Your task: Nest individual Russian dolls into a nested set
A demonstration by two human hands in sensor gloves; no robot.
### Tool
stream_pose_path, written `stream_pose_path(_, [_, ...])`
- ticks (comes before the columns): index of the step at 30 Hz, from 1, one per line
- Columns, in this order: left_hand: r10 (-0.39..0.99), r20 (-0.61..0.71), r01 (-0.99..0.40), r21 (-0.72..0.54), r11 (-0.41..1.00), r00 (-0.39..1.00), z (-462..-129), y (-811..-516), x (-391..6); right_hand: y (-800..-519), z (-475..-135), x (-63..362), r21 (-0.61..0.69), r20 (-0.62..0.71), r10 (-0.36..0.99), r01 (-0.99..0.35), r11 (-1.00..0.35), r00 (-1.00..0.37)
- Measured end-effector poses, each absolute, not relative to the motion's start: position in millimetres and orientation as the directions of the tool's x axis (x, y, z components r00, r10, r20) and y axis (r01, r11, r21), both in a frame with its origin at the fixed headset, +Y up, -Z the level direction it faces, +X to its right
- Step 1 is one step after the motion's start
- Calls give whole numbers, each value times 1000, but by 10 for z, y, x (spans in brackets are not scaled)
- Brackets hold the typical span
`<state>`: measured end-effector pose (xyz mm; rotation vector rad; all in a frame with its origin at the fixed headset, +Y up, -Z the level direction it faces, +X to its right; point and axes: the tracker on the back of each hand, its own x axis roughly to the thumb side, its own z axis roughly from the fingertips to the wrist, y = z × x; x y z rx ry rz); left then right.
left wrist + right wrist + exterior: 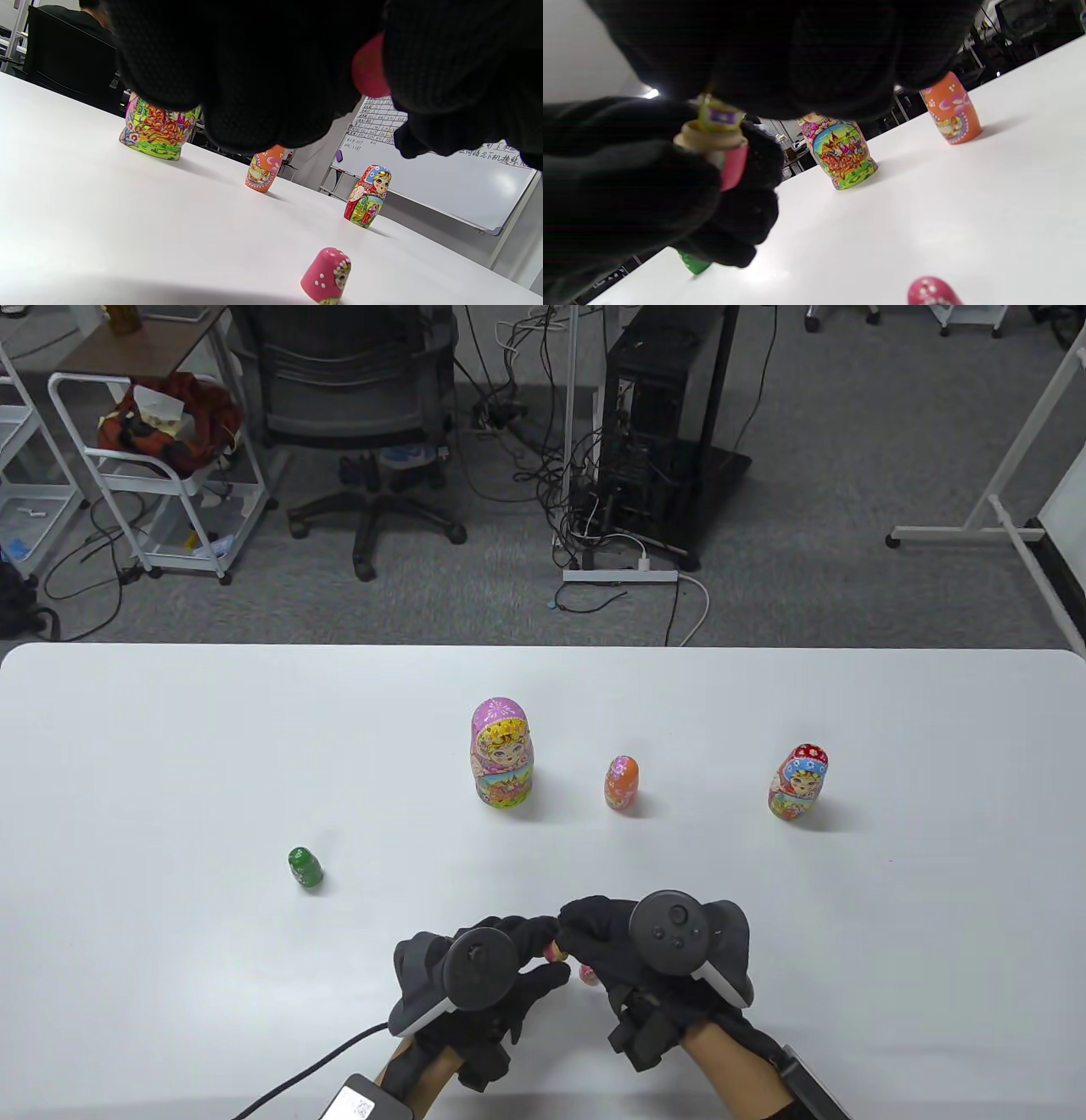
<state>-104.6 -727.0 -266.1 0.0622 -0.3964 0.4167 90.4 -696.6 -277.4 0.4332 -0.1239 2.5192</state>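
My left hand (533, 957) grips the pink lower half (556, 954) of a small doll, open end up in the right wrist view (729, 163). My right hand (573, 935) pinches a tiny yellow and purple doll (719, 115) at the mouth of that half. The pink upper half (585, 974) stands on the table just below the hands, also in the left wrist view (326, 275). A large pink doll (502, 753), an orange doll (621, 783), a red and blue doll (798, 782) and a small green doll (305, 867) stand closed on the white table (170, 746).
The table's far edge runs across the middle of the table view. Beyond it are an office chair (356, 398), a computer tower (653, 432) with cables, and a white cart (161, 466). A cable (305, 1069) trails from my left wrist.
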Motion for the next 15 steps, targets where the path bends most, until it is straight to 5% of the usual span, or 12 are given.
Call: stream_pose_path(15, [422, 336, -434, -41, 900, 842, -2757, -7342, -1170, -7056, -2840, 1031, 7, 242, 531, -546, -838, -812])
